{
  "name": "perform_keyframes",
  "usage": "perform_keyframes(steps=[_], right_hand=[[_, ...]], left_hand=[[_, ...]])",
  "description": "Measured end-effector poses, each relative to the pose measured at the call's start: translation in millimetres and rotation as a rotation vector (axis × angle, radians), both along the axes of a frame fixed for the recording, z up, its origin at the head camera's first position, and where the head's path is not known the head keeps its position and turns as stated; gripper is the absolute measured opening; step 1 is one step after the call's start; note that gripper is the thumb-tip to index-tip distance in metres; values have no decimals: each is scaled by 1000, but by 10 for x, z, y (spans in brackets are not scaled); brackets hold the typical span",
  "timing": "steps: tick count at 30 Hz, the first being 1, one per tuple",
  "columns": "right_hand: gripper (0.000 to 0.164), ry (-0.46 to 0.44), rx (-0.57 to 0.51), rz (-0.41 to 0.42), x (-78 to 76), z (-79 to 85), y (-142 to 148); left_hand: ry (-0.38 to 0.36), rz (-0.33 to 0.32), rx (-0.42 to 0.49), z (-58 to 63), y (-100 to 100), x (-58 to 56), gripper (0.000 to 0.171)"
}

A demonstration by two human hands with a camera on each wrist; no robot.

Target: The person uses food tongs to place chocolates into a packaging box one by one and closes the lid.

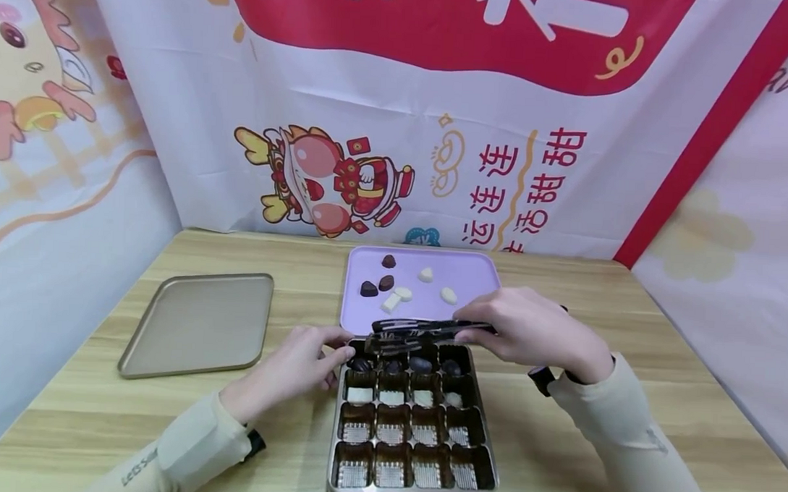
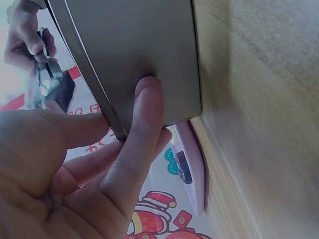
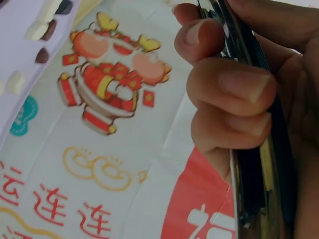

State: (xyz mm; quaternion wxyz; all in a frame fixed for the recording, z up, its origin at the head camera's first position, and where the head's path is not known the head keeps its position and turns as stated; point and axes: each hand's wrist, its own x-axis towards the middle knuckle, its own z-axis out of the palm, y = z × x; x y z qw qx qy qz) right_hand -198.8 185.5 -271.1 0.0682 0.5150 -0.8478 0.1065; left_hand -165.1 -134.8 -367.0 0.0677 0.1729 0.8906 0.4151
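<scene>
A metal chocolate box (image 1: 413, 489) with a gold-brown divided insert stands on the table. Dark chocolates (image 1: 421, 364) sit in its far row and white chocolates (image 1: 391, 396) in the second; the two nearest rows show ribbed bottoms. My left hand (image 1: 305, 362) grips the box's far left corner, one finger (image 2: 148, 107) pressed against the side wall. In my right hand (image 1: 518, 330) is a pair of dark tongs (image 1: 407, 333), held almost level above the far row, tips pointing left. Whether the tongs hold a chocolate cannot be made out.
Behind the box lies a purple tray (image 1: 359, 317) with several dark and white chocolates. A flat gold-brown tray (image 1: 202, 326) is at the left of the wooden table (image 1: 56, 415). A printed cloth (image 1: 208, 160) hangs along the table's back edge.
</scene>
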Motion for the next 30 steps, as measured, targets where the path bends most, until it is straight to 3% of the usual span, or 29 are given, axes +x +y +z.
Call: perform_keyframes(steps=[6, 16, 30], right_hand=[[15, -25, 8, 118, 120, 26, -89], [22, -49, 44, 202, 279, 38, -174], [20, -70, 87, 203, 320, -25, -260]], left_hand=[[13, -8, -15, 17, -15, -15, 31], [-3, -13, -8, 13, -14, -14, 32], [-11, 1, -15, 7, -4, -21, 30]])
